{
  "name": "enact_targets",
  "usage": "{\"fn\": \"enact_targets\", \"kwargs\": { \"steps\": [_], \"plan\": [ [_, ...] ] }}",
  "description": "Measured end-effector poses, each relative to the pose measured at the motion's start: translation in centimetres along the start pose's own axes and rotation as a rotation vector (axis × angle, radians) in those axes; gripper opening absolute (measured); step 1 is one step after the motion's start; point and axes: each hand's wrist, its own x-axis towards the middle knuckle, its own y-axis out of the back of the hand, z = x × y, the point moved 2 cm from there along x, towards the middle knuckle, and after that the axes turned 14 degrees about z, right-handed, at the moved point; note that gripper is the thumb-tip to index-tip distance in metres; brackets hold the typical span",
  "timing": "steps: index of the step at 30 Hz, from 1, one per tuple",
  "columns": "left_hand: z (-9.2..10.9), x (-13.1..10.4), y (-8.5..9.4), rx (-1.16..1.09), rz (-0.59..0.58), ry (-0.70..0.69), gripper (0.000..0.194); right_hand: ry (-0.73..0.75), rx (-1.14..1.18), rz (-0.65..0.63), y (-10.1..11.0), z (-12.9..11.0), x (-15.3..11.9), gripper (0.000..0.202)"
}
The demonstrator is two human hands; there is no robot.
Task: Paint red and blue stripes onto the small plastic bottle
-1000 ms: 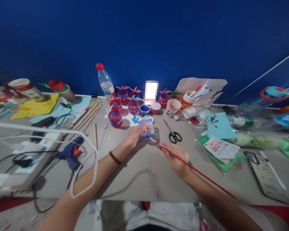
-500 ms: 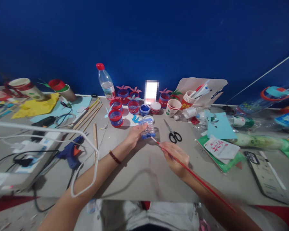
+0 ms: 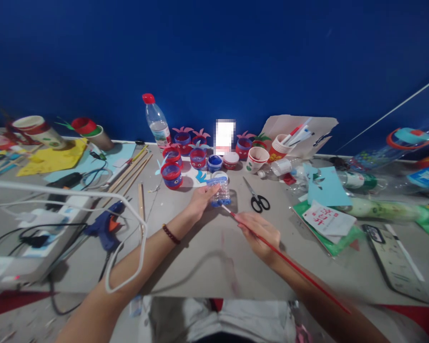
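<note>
My left hand [image 3: 200, 201] is closed around a cut piece of clear ribbed plastic bottle [image 3: 221, 191], with blue paint along its upper and lower edges. A long red-handled paintbrush [image 3: 289, 261] is pinched in my right hand [image 3: 259, 233]. Its tip meets the blue lower edge of the bottle piece. Just behind stands an open jar of blue paint [image 3: 215, 163], with a white-lidded jar [image 3: 230, 160] beside it. Several red and blue painted cups, one of them a blue-banded cup [image 3: 172, 176], are grouped to the left and behind.
Black-handled scissors [image 3: 259, 203] lie right of the bottle piece. On the left are a blue glue gun [image 3: 109, 226], a power strip [image 3: 53, 238] and a looping white cable [image 3: 143, 238]. A phone [image 3: 393, 262] lies far right. A tall bottle [image 3: 157, 121] stands near the blue wall.
The brush tip and my right hand have shifted slightly left along the lower edge of the bottle piece. My left hand keeps its hold, almost unmoved.
</note>
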Motion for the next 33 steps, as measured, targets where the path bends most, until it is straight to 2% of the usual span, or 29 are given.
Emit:
{"fn": "enact_targets", "kwargs": {
  "steps": [11, 20, 23, 29, 33],
  "plan": [
    [0.1, 0.1, 0.2, -0.03, -0.025, 0.007, 0.046, 0.062, -0.061, 0.023, -0.2, -0.1, 0.5, 0.036],
    [0.2, 0.6, 0.6, -0.083, -0.066, 0.028, 0.038, -0.043, -0.061, 0.108, 0.5, -0.2, 1.1, 0.025],
    [0.3, 1.2, 1.0, -0.105, -0.084, 0.077, 0.034, -0.052, -0.018, 0.136, 0.7, 0.1, 0.8, 0.024],
    [1.3, 1.4, 1.3, -0.289, -0.131, 0.172, 0.043, 0.025, 0.023, 0.102, 0.8, 0.3, 0.5, 0.029],
    [1.7, 1.1, 1.3, -0.347, -0.148, 0.225, 0.053, 0.019, 0.003, 0.076, 0.8, 0.2, 0.9, 0.03]
  ]
}}
